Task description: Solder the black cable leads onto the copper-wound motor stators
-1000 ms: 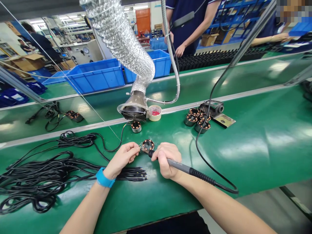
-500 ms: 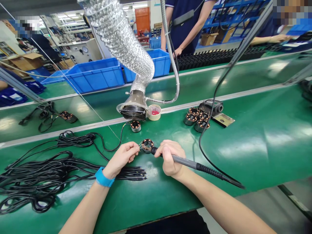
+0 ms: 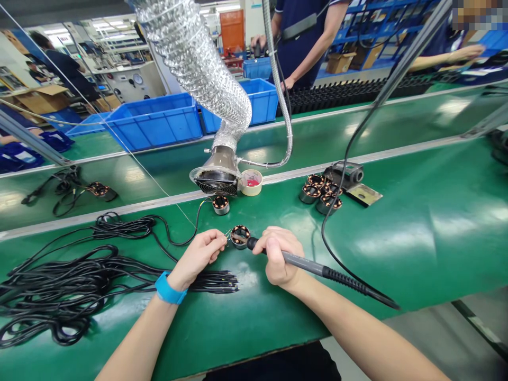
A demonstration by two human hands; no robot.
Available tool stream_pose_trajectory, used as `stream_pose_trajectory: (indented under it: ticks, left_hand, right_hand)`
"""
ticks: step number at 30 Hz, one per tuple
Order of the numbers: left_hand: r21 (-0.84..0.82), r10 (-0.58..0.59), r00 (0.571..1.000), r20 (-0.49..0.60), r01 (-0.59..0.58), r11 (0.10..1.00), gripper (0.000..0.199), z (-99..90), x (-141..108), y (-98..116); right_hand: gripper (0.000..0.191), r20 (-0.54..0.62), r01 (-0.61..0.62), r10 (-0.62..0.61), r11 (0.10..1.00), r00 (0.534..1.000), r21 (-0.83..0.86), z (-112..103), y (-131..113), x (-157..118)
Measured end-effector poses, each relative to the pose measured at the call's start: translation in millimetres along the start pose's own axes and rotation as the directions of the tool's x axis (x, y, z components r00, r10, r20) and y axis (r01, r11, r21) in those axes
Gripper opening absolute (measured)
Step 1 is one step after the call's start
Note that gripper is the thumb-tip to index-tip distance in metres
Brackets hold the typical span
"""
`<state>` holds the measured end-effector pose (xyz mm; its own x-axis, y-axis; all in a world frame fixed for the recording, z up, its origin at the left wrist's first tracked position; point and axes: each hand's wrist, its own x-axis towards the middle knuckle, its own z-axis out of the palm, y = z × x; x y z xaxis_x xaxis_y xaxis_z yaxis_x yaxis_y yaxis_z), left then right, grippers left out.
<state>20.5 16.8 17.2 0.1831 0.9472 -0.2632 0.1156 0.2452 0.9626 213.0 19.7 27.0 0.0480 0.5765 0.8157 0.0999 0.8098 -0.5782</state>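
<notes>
My right hand (image 3: 281, 256) is wrapped round the grey handle of a soldering iron (image 3: 304, 263), whose tip reaches into the near motor stator (image 3: 240, 236). This stator is a ring with copper windings lying on the green bench. At its left edge my left hand (image 3: 204, 251), with a blue band on the wrist, pinches thin wires (image 3: 228, 236) with light-coloured ends. How the wire ends meet the stator is too small to make out. Behind it sits another stator (image 3: 220, 205) with a black cable attached.
Bundled black cables (image 3: 67, 280) cover the bench at left. A fume duct (image 3: 218, 177) hangs over the middle, beside a tape roll (image 3: 251, 183). Several stators (image 3: 319, 193) stand at right near a soldering-iron holder (image 3: 349, 174). Beyond are blue bins (image 3: 154, 124) and a co-worker (image 3: 304, 47).
My hands, the iron and the near stator have hardly moved. On the strip behind the bench, the stator with its cable has shifted left. The co-worker opposite has raised one hand, holding something dark.
</notes>
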Motion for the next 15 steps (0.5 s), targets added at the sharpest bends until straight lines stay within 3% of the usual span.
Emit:
stream_pose_trajectory:
  ticks: [9,15]
  left_hand:
    - [-0.016,-0.024,1.0,0.0,0.024,1.0,0.036,-3.4,1,2]
    - [-0.1,-0.026,1.0,0.009,0.027,0.995,0.04,-11.5,5,0]
  right_hand:
    - [0.029,0.055,0.193,-0.188,0.976,0.981,-0.105,-2,5,3]
    - [0.026,0.061,0.224,-0.217,0.966,0.974,-0.126,-4,4,4]
